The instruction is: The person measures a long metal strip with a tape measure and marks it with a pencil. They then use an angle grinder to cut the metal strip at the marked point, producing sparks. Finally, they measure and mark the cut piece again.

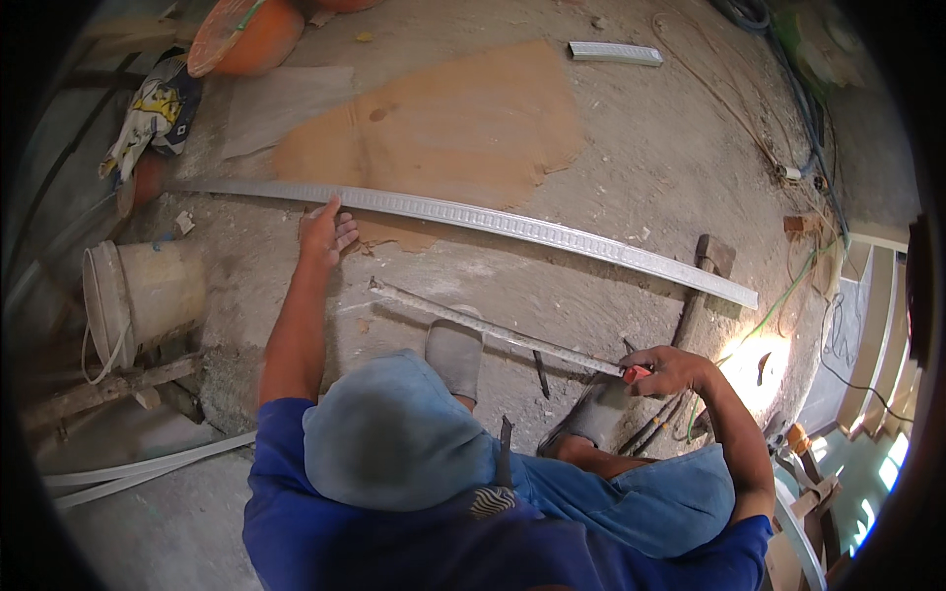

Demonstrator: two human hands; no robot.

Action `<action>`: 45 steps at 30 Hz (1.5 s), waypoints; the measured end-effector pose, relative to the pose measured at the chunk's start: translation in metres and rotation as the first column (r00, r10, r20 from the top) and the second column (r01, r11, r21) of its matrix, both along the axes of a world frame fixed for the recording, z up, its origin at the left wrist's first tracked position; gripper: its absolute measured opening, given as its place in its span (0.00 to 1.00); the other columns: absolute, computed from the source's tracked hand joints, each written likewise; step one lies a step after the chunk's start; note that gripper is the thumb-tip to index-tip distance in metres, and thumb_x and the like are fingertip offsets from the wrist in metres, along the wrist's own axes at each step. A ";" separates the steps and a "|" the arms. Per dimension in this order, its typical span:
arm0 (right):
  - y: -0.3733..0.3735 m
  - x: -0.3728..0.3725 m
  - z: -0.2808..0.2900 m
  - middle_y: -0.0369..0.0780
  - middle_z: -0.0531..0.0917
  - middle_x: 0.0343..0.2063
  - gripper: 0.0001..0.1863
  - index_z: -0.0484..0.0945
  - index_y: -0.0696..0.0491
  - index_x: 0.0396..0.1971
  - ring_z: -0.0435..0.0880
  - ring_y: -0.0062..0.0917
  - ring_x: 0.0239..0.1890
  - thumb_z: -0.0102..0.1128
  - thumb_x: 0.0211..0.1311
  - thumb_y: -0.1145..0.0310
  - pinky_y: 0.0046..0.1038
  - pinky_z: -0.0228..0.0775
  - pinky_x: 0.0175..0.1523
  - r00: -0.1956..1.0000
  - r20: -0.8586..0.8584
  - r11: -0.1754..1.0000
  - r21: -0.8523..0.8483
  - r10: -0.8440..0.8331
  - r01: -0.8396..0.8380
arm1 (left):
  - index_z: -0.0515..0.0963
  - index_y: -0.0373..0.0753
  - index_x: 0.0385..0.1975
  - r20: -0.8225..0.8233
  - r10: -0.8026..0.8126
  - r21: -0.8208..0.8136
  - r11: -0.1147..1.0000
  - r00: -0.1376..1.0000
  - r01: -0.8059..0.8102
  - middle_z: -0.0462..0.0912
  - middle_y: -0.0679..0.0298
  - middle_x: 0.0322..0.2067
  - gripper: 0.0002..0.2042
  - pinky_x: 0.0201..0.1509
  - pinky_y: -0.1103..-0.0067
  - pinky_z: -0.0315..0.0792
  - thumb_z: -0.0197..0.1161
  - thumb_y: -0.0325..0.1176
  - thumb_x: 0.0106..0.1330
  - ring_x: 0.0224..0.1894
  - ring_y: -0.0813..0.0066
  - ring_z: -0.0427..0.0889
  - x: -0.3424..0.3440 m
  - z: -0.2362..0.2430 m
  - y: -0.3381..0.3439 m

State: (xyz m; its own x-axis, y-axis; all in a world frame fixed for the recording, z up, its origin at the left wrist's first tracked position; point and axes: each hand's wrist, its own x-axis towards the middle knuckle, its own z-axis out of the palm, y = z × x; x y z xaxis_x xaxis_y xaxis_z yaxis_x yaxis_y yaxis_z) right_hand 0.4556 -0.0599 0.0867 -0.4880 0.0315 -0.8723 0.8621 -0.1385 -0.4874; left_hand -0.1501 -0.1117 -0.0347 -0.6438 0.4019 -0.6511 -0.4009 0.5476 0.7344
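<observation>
A long grey embossed metal strip (552,234) lies across the concrete floor from left to right. My left hand (328,232) rests flat on it near its left part, fingers spread. My right hand (666,371) is closed on the red grip (637,373) of a long thin metal blade (493,330), which lies on the floor just short of the strip. The blade's far tip points toward my left hand. My two grey shoes (455,357) stand on either side of the blade.
A white bucket (143,295) stands at the left, an orange tub (246,34) at the top left. A short strip piece (616,52) lies far ahead. A wooden-handled hammer (702,281) and cables (803,177) lie at the right, white strips (148,465) at the lower left.
</observation>
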 end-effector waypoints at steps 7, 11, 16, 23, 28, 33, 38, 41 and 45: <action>0.004 -0.001 0.001 0.40 0.84 0.43 0.34 0.78 0.54 0.58 0.80 0.26 0.47 0.71 0.53 0.50 0.27 0.71 0.55 0.996 0.031 0.994 -0.075 -0.082 0.085 | 0.79 0.36 0.44 -0.853 -0.475 -0.165 0.637 0.215 0.753 0.81 0.56 0.44 0.14 0.56 0.68 0.74 0.70 0.32 0.61 0.47 0.59 0.81 0.132 0.087 0.007; 0.009 -0.021 -0.001 0.42 0.84 0.46 0.36 0.78 0.54 0.59 0.80 0.29 0.50 0.71 0.53 0.48 0.28 0.71 0.57 0.996 0.007 0.992 -0.095 -0.086 0.086 | 0.76 0.41 0.56 -0.777 -0.615 -0.136 -0.048 -0.137 0.989 0.80 0.54 0.52 0.24 0.63 0.60 0.69 0.68 0.45 0.62 0.59 0.54 0.75 0.224 0.087 -0.006; 0.018 -0.048 0.020 0.42 0.84 0.46 0.37 0.76 0.54 0.61 0.80 0.28 0.50 0.70 0.54 0.48 0.28 0.72 0.56 0.998 0.032 0.991 -0.120 -0.047 0.051 | 0.73 0.44 0.58 -0.448 -0.613 -0.365 -0.540 -0.651 0.758 0.81 0.59 0.40 0.23 0.43 0.63 0.77 0.62 0.46 0.66 0.41 0.58 0.83 0.246 0.100 -0.007; 0.014 -0.021 0.013 0.41 0.84 0.42 0.35 0.75 0.52 0.61 0.81 0.26 0.44 0.70 0.54 0.52 0.27 0.74 0.51 1.000 -0.016 0.997 -0.083 -0.005 0.004 | 0.77 0.45 0.53 -0.754 -0.448 -0.403 -0.264 -0.481 0.877 0.78 0.62 0.32 0.21 0.33 0.66 0.75 0.64 0.48 0.63 0.33 0.61 0.82 0.141 0.072 -0.038; 0.034 0.020 0.017 0.40 0.85 0.42 0.35 0.78 0.53 0.58 0.82 0.27 0.45 0.74 0.49 0.56 0.27 0.73 0.54 0.997 0.060 0.995 0.087 -0.052 0.047 | 0.79 0.43 0.49 -0.574 -0.477 -0.686 -0.162 -0.665 0.709 0.80 0.61 0.37 0.18 0.43 0.66 0.74 0.63 0.46 0.64 0.40 0.61 0.81 0.015 0.103 -0.049; 0.047 0.032 0.023 0.40 0.86 0.41 0.34 0.81 0.55 0.55 0.83 0.26 0.44 0.77 0.46 0.58 0.27 0.74 0.52 0.981 0.154 0.987 0.129 -0.116 0.097 | 0.80 0.42 0.48 -0.368 -0.634 -0.858 -0.050 -0.680 0.511 0.81 0.61 0.38 0.14 0.55 0.62 0.68 0.58 0.36 0.64 0.47 0.61 0.79 -0.036 0.124 -0.054; 0.053 -0.026 0.053 0.39 0.85 0.37 0.32 0.81 0.57 0.54 0.83 0.24 0.38 0.75 0.46 0.61 0.26 0.76 0.44 0.978 0.158 0.989 0.070 -0.137 0.127 | 0.81 0.42 0.47 -0.452 -0.734 -0.891 0.346 -0.507 0.294 0.80 0.61 0.44 0.15 0.60 0.58 0.64 0.57 0.29 0.60 0.54 0.60 0.75 -0.046 0.114 -0.057; 0.067 -0.068 0.064 0.38 0.85 0.33 0.29 0.81 0.56 0.52 0.82 0.24 0.34 0.71 0.49 0.60 0.25 0.75 0.40 0.990 0.118 0.997 0.014 -0.073 0.072 | 0.81 0.43 0.46 -0.589 -0.650 -0.796 0.568 -0.480 0.208 0.79 0.61 0.45 0.13 0.60 0.58 0.66 0.58 0.30 0.61 0.54 0.60 0.75 -0.067 0.102 -0.062; 0.080 -0.142 0.089 0.41 0.85 0.38 0.30 0.83 0.55 0.51 0.83 0.29 0.41 0.68 0.50 0.51 0.30 0.75 0.49 0.994 0.054 0.969 0.224 0.091 -0.101 | 0.81 0.42 0.46 -0.633 -0.664 -0.764 0.619 -0.398 0.182 0.78 0.59 0.45 0.14 0.58 0.63 0.69 0.58 0.29 0.61 0.54 0.59 0.74 -0.075 0.105 -0.042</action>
State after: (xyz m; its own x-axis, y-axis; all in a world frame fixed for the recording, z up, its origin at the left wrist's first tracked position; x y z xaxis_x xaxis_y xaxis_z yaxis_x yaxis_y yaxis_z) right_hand 0.3132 0.0202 0.1755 -0.4608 0.1854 -0.8679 0.8867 0.0555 -0.4590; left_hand -0.2249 -0.1537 0.0706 -0.2560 0.9493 0.1825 0.9197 0.2974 -0.2565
